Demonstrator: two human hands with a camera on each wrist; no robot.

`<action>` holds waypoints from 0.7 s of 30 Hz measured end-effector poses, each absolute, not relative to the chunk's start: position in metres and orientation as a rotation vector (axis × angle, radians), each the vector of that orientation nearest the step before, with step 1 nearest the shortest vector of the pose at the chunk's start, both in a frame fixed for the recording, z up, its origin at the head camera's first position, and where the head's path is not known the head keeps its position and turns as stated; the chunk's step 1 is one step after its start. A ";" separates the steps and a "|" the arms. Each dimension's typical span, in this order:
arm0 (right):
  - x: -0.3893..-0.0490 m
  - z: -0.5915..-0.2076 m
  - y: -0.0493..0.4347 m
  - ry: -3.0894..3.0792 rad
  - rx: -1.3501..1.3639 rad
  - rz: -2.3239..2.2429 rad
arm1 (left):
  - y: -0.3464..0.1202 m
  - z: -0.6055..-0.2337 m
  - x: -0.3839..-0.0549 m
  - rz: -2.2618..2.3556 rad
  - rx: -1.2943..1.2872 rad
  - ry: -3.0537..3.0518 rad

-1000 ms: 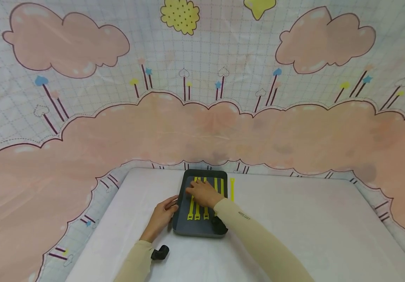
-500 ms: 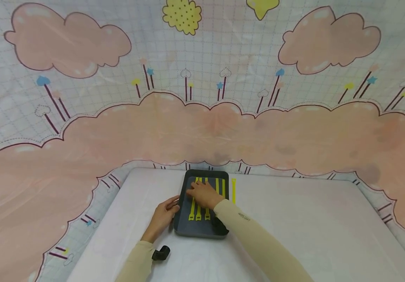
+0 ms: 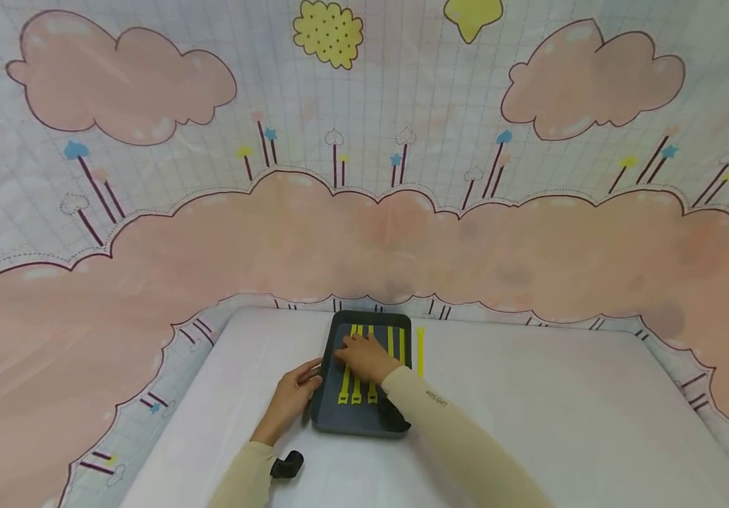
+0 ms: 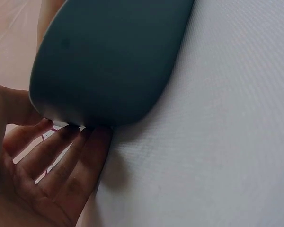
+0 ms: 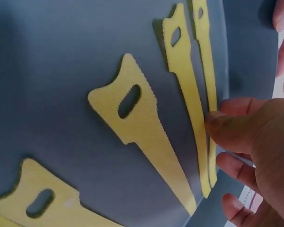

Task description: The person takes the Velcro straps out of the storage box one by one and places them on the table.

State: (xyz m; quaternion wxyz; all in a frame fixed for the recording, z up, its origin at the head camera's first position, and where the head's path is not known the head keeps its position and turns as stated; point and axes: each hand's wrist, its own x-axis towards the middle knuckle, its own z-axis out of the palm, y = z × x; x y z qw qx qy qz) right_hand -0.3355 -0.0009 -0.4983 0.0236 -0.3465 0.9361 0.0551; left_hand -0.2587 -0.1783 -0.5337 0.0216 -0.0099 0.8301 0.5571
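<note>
A dark grey tray lies on the table, with several yellow hook-and-loop cable ties lying lengthwise in it. My left hand is at the tray's left side; in the left wrist view its fingertips touch the outer wall, fingers fairly straight. Over the left ties is my right hand, hiding their middles in the head view. Seen from the right wrist, its thumb and index finger pinch the outermost tie, beside the tray wall. Another tie runs close alongside, and a third tie lies farther off.
One more yellow tie lies on the white table, just right of the tray. Black wrist cameras sit on both wrists, the left one near the table. A cloud-patterned cloth hangs behind the table.
The head view has tilted slightly. Both hands keep their places at the tray; the right fingers have drawn in a little over the left ties.
</note>
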 end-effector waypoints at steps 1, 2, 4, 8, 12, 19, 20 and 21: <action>-0.335 -0.498 -0.001 2.905 -1.067 0.171 | -0.179 -0.535 -0.260 1.726 -0.026 2.579; -0.335 -0.498 -0.001 2.908 -1.063 0.170 | -0.179 -0.536 -0.261 1.731 -0.021 2.582; -0.334 -0.497 -0.001 2.907 -1.061 0.163 | -0.179 -0.536 -0.261 1.746 -0.022 2.575; -0.332 -0.496 -0.001 2.893 -1.068 0.157 | -0.178 -0.536 -0.261 1.763 -0.026 2.554; -0.332 -0.497 -0.001 2.895 -1.098 0.180 | -0.178 -0.535 -0.260 1.754 -0.025 2.574; -0.332 -0.499 -0.001 2.902 -1.153 0.210 | -0.178 -0.535 -0.260 1.754 -0.029 2.577; -0.332 -0.499 -0.001 2.903 -1.164 0.218 | -0.178 -0.535 -0.260 1.754 -0.023 2.577; -0.333 -0.499 0.000 2.904 -1.178 0.227 | -0.178 -0.536 -0.260 1.754 -0.022 2.575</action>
